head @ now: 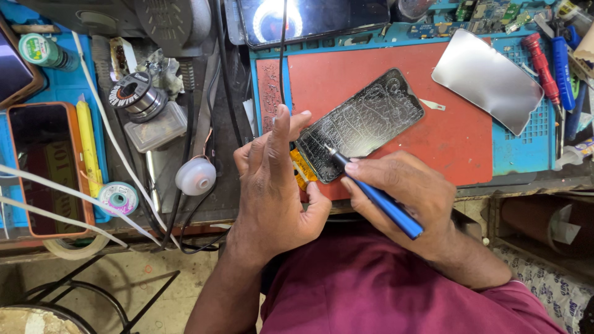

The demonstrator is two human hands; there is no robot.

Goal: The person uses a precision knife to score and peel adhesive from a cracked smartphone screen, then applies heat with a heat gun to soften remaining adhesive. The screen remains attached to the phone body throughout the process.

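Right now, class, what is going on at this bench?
A person holds a blue pen-shaped tool in the right hand, its tip on the lower end of a scratched phone screen panel lying on a red mat. The left hand, fingers spread, steadies the panel's lower corner.

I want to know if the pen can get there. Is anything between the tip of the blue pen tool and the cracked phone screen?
Nothing visible is. The right hand holds the blue pen tool with its tip right at the phone screen near its lower edge. The left hand is beside the screen's lower end, left of the tip.
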